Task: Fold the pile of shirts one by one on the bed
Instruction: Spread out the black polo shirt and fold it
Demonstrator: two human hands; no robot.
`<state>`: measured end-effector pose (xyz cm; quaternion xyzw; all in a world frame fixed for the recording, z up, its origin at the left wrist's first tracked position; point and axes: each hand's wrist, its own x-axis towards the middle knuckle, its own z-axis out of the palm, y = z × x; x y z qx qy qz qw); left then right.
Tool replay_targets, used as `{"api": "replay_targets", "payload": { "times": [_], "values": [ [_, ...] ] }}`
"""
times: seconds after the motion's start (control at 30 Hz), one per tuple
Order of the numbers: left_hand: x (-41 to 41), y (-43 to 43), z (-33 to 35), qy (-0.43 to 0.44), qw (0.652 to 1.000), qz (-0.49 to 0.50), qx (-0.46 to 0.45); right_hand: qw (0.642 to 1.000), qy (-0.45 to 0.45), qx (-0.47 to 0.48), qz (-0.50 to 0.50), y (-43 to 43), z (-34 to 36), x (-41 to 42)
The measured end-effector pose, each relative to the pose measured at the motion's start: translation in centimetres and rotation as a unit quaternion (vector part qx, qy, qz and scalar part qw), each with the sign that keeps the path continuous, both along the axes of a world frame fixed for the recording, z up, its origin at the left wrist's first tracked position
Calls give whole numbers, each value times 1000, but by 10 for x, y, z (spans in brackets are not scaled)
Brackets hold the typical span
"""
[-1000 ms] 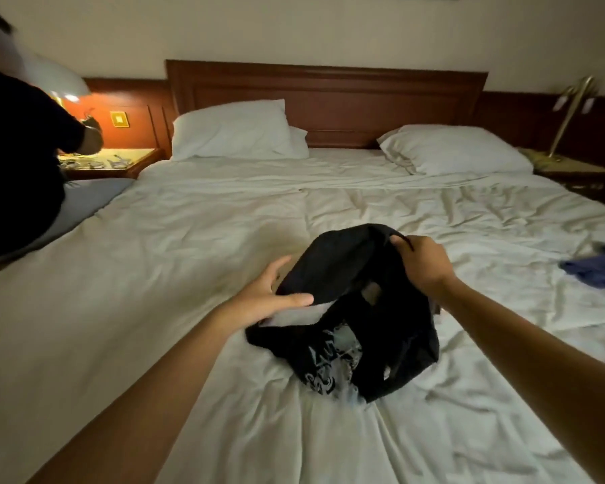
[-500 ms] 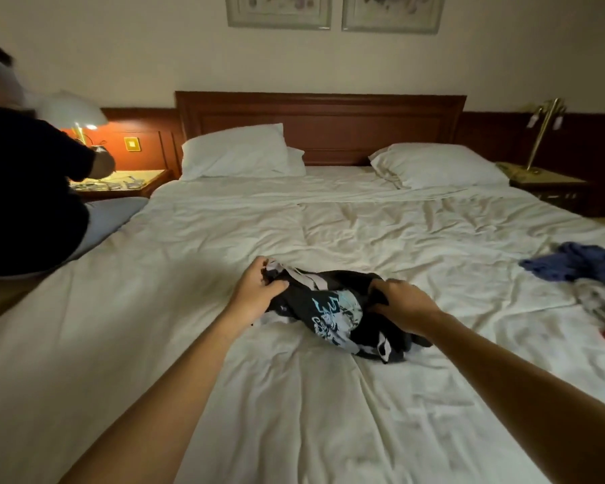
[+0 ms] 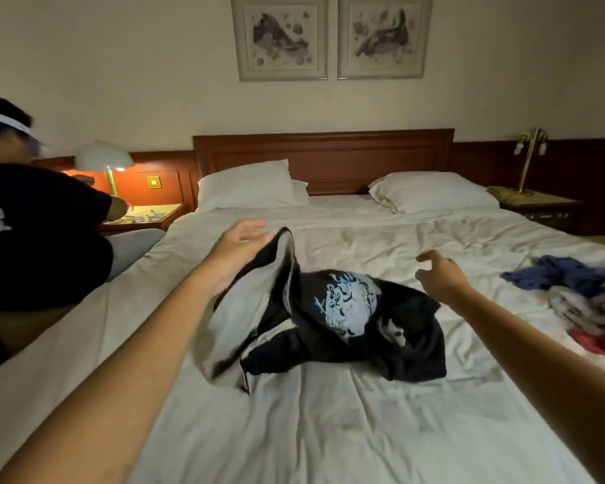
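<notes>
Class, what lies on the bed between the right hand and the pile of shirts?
Head view: only bare wrinkled sheet between right hand and pile.

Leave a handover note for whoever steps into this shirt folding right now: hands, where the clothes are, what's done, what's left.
Left hand: raised at the lifted edge of the black shirt with the pale blue print; blur hides whether it grips.
Right hand: free above the white bed sheet, fingers loosely curled, holding nothing.
Shirt: crumpled mid-bed, not spread flat.
Pile of blue, white and red clothes: at the bed's right edge, untouched.
Done: no folded shirt in view.
Left: flatten and fold this one, then the pile.
</notes>
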<state>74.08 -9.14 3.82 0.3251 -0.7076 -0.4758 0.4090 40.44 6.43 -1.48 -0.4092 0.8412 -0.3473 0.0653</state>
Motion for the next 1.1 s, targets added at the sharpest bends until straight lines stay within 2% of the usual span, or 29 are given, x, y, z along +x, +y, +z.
{"api": "replay_targets", "payload": {
  "times": [0.07,0.13,0.17,0.23,0.3,0.37,0.43,0.47,0.53,0.63,0.7,0.8,0.87,0.9,0.97,1.1],
  "values": [
    [1,-2,-40,-182,982,-48,-4,999,9,18,44,8,-26,16],
    [6,-7,-86,-357,932,-68,-2,991,16,50,127,14,-52,35],
    [10,-8,-109,-417,906,-68,5,983,10,77,168,17,-65,44],
    [19,-8,-148,-469,881,-55,25,963,8,130,234,16,-90,61],
    [25,-6,-176,-485,873,-39,17,952,37,178,246,8,-114,71],
    [28,-9,-192,-495,869,-7,-23,933,147,227,238,0,-134,76],
    [27,-14,-191,-461,886,17,-44,909,267,229,224,-8,-145,76],
    [25,-15,-184,-429,902,22,-48,908,298,213,204,-14,-144,75],
    [19,-17,-157,-333,942,21,-41,941,277,139,136,-27,-131,70],
    [6,-17,-97,-170,985,30,14,991,133,10,21,-43,-84,64],
    [-4,-15,-57,-44,994,30,91,996,45,-67,35,-48,-48,70],
    [-22,-1,-8,67,986,0,153,961,-145,-183,145,-40,-10,100],
    [-33,12,9,96,981,-23,169,910,-298,-154,244,-23,0,124],
    [-37,19,14,104,978,-35,178,889,-335,-118,291,-16,0,133],
    [-42,30,19,118,973,-54,189,875,-327,-84,347,-7,-3,147],
    [-44,44,37,156,967,-101,174,921,-187,-141,312,-10,15,155]
  ]
}}
